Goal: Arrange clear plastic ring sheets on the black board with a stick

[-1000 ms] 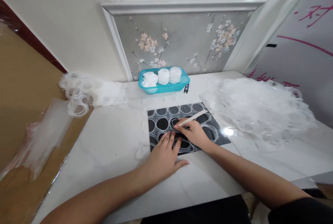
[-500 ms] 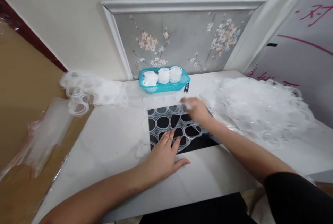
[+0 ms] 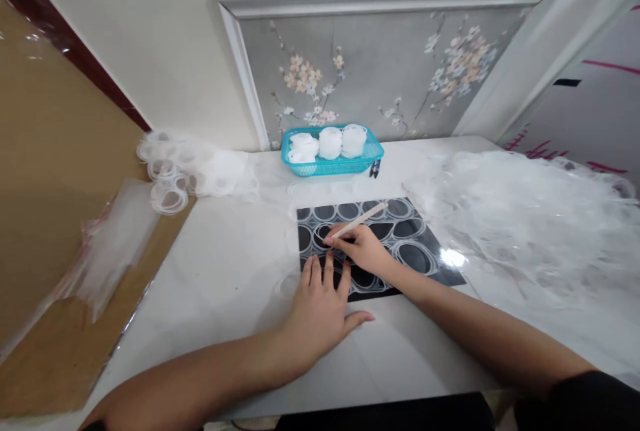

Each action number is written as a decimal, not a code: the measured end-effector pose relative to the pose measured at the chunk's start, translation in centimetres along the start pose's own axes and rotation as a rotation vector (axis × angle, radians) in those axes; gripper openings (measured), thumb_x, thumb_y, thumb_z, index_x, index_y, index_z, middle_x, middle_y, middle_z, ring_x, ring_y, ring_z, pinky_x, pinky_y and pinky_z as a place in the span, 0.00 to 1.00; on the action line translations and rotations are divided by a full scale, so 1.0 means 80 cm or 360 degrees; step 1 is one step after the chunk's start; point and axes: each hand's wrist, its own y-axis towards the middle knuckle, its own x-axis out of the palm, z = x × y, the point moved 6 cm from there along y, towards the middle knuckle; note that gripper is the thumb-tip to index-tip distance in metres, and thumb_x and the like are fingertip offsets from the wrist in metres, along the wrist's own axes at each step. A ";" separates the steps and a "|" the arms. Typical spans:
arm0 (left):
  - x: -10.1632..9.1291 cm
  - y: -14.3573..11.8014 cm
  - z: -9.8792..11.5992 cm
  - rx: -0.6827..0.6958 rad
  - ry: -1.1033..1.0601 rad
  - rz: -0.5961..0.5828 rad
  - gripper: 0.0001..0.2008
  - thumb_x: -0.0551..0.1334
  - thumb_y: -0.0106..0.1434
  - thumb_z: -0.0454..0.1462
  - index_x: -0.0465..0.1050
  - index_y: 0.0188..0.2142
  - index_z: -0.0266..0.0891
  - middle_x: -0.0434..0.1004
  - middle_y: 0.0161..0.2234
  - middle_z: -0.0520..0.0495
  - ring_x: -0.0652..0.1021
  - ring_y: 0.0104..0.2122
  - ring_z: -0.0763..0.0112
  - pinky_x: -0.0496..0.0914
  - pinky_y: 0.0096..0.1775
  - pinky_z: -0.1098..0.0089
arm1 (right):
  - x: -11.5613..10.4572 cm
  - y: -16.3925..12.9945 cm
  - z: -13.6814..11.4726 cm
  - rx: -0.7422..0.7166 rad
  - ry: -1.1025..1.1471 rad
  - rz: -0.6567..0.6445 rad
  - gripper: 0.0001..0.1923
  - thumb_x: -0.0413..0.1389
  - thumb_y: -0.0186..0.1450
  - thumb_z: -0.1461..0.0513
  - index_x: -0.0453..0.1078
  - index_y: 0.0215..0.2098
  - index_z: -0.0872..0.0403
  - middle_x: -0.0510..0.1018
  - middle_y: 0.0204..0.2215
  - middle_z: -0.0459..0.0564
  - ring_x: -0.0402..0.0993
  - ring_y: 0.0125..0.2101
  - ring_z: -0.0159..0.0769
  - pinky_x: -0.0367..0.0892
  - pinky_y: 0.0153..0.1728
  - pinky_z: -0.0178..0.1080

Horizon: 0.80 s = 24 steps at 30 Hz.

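Note:
A black mat lies on the white table, covered by a clear sheet of cut rings. My left hand presses flat on the mat's near-left edge, fingers spread. My right hand grips a thin pale stick like a pen. The stick's tip touches a ring near the mat's left side.
A teal basket with three stacks of white rings stands at the back, a small dark tool beside it. A big heap of clear plastic webbing fills the right. Loose rings and a plastic bag lie left.
Half a second ago my right hand reached toward the mat's far edge, lifting the sheet. It has come back with the stick to the mat's left part. The view shifted slightly.

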 end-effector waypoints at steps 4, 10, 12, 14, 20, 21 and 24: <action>0.000 0.004 -0.001 -0.0013 0.0056 -0.0080 0.43 0.48 0.59 0.62 0.62 0.58 0.29 0.62 0.55 0.22 0.64 0.56 0.38 0.57 0.55 0.48 | -0.006 0.004 -0.001 -0.0023 0.0015 -0.0070 0.12 0.55 0.62 0.57 0.74 0.27 0.56 0.78 0.32 0.48 0.74 0.35 0.33 0.67 0.39 0.35; 0.000 0.005 -0.002 -0.0012 0.0078 -0.0089 0.43 0.49 0.59 0.62 0.63 0.57 0.27 0.64 0.54 0.22 0.65 0.56 0.39 0.58 0.55 0.49 | -0.002 0.003 0.003 0.0009 0.0020 -0.0108 0.13 0.55 0.62 0.55 0.75 0.28 0.55 0.78 0.31 0.48 0.73 0.43 0.38 0.66 0.46 0.38; -0.001 0.005 -0.002 -0.0010 0.0087 -0.0091 0.43 0.49 0.58 0.62 0.63 0.57 0.27 0.64 0.54 0.22 0.65 0.56 0.39 0.58 0.55 0.49 | -0.001 0.003 0.005 0.0001 -0.0020 -0.0114 0.11 0.55 0.62 0.55 0.75 0.29 0.54 0.79 0.31 0.48 0.72 0.47 0.39 0.63 0.51 0.40; -0.001 0.006 -0.002 -0.0005 0.0094 -0.0079 0.43 0.50 0.58 0.62 0.64 0.56 0.27 0.64 0.54 0.21 0.65 0.55 0.38 0.59 0.55 0.49 | -0.001 0.003 0.007 0.0008 -0.0051 -0.0113 0.10 0.56 0.61 0.56 0.76 0.29 0.53 0.80 0.32 0.47 0.70 0.49 0.40 0.61 0.54 0.42; -0.001 0.005 -0.001 0.0013 0.0093 -0.0019 0.43 0.51 0.58 0.63 0.64 0.56 0.27 0.66 0.53 0.22 0.66 0.55 0.39 0.59 0.54 0.50 | -0.003 0.004 0.006 -0.0005 -0.0053 -0.0097 0.09 0.56 0.61 0.57 0.76 0.29 0.52 0.80 0.32 0.47 0.70 0.49 0.40 0.61 0.55 0.43; -0.001 0.005 -0.002 0.0011 0.0092 -0.0010 0.43 0.51 0.58 0.63 0.64 0.55 0.27 0.66 0.53 0.23 0.67 0.55 0.40 0.59 0.54 0.50 | -0.003 0.004 0.006 -0.0013 -0.0068 -0.0095 0.09 0.56 0.61 0.57 0.76 0.29 0.52 0.80 0.32 0.47 0.70 0.49 0.40 0.61 0.55 0.44; 0.000 0.005 -0.001 0.0019 0.0086 -0.0002 0.43 0.51 0.58 0.63 0.64 0.55 0.26 0.66 0.53 0.23 0.66 0.55 0.39 0.59 0.54 0.49 | -0.004 0.003 0.003 -0.0054 -0.0160 -0.0074 0.09 0.56 0.62 0.58 0.76 0.30 0.53 0.80 0.32 0.47 0.70 0.50 0.41 0.62 0.54 0.45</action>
